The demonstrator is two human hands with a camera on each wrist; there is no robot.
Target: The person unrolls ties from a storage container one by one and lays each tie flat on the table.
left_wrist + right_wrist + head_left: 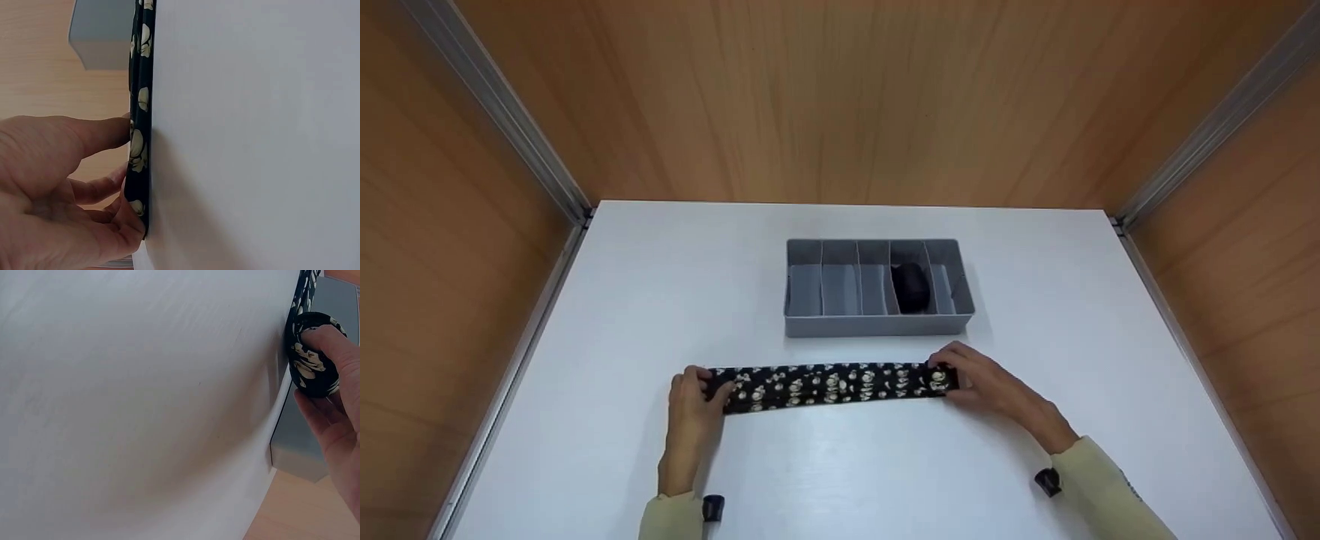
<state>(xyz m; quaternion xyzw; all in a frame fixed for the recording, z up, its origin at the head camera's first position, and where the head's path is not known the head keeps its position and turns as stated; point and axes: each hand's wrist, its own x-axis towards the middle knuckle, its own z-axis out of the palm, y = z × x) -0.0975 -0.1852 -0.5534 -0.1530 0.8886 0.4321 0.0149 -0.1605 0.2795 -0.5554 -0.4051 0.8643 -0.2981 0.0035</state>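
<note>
A long, narrow folded black cloth (831, 384) with cream flowers lies across the white table, its long side running left to right. My left hand (690, 409) holds its left end, thumb and fingertips on the fabric; in the left wrist view that hand (62, 191) has its fingertips right at the cloth's edges. At the other end, my right hand (986, 386) grips a thick rolled part. The right wrist view shows this roll (315, 368) in a round coil, with a digit of the right hand (343, 405) pressed into its end and other fingers beneath.
A grey divided box (877, 326) stands behind the cloth. A dark rolled bundle (912, 287) sits in its second compartment from the right. Wooden panels (840, 105) enclose the table at the back and both sides.
</note>
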